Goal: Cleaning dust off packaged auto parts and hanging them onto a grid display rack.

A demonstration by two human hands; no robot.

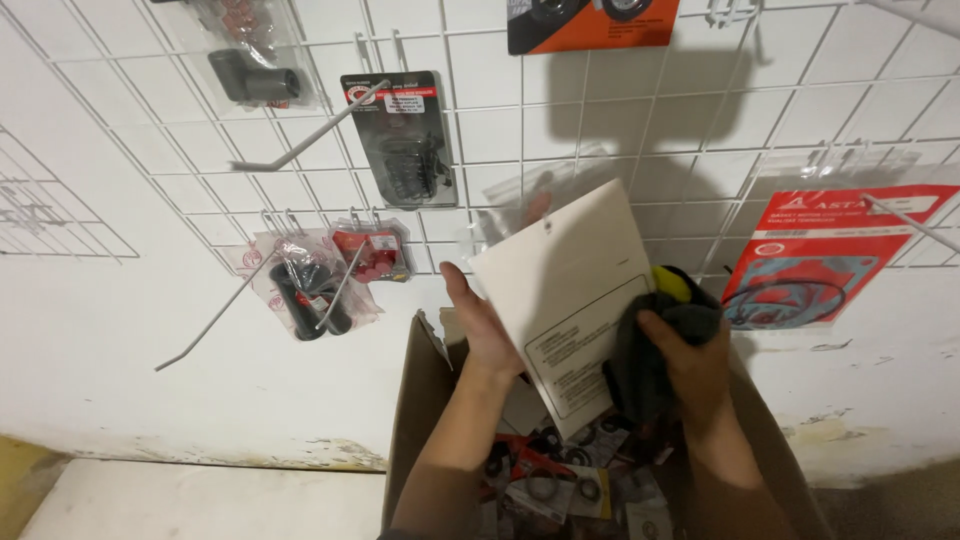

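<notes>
My left hand (482, 322) holds a flat white card package (568, 290) by its left edge, its plain back side facing me with a hang hole at the top. A clear plastic bag shows behind the card's top edge. My right hand (690, 362) grips a dark grey cloth with a yellow patch (672, 300), pressed against the card's right edge. Both hands are raised above an open cardboard box (418, 400) holding several packaged rings and gaskets (548, 482).
A white wire grid panel (640, 150) on the wall carries long metal hooks (300, 148) and hanging packages: black parts (405, 140), red and black pieces (318, 280), an orange card (590, 25) and a red gasket pack (815, 262). A pale floor strip (200, 500) lies lower left.
</notes>
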